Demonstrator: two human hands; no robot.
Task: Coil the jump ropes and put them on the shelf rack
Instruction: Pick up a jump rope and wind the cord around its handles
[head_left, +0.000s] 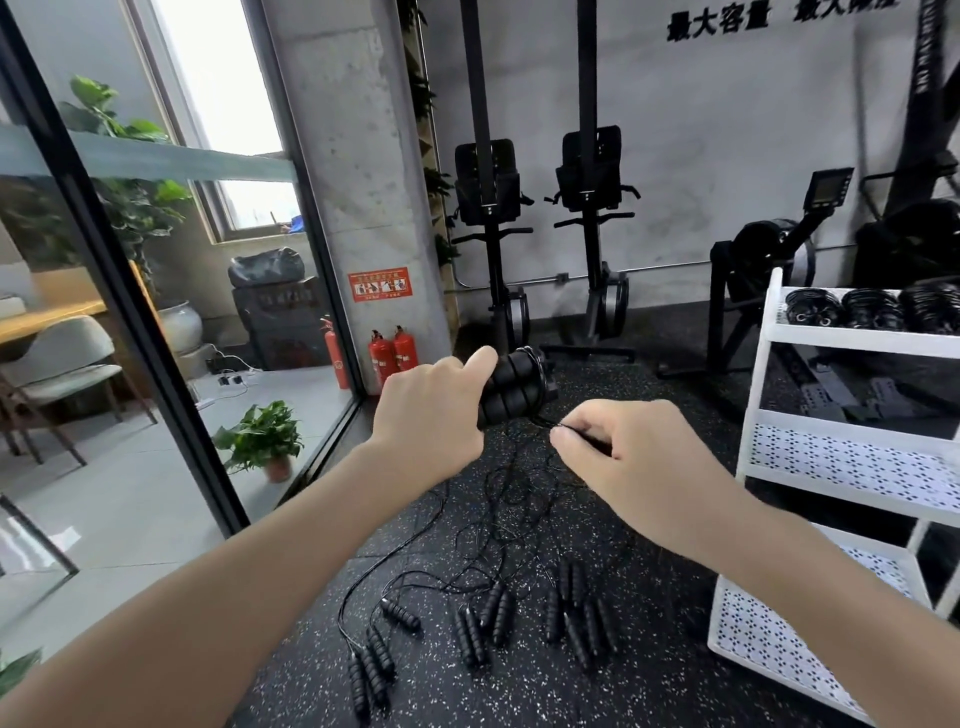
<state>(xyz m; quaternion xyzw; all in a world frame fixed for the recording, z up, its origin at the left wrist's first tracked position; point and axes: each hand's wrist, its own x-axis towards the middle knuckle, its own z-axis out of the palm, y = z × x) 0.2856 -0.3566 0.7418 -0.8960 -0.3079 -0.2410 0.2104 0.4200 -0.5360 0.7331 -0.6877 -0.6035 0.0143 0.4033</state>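
Speckled rubber floor carried a white shelf rack at right, w/ coiled ropes on its top tier. Loose jump ropes lay tangled on floor btwn the forearms, handles nearest the person. Left hand had its grip curled round a pair of foam handles. Right hand pinched the thin black cord just beside them.

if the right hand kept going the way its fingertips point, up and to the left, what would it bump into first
Most likely the jump rope handles gripped in the left hand. The right hand pinches the thin rope cord just below and right of them, a short gap away, though depth from one view is uncertain.
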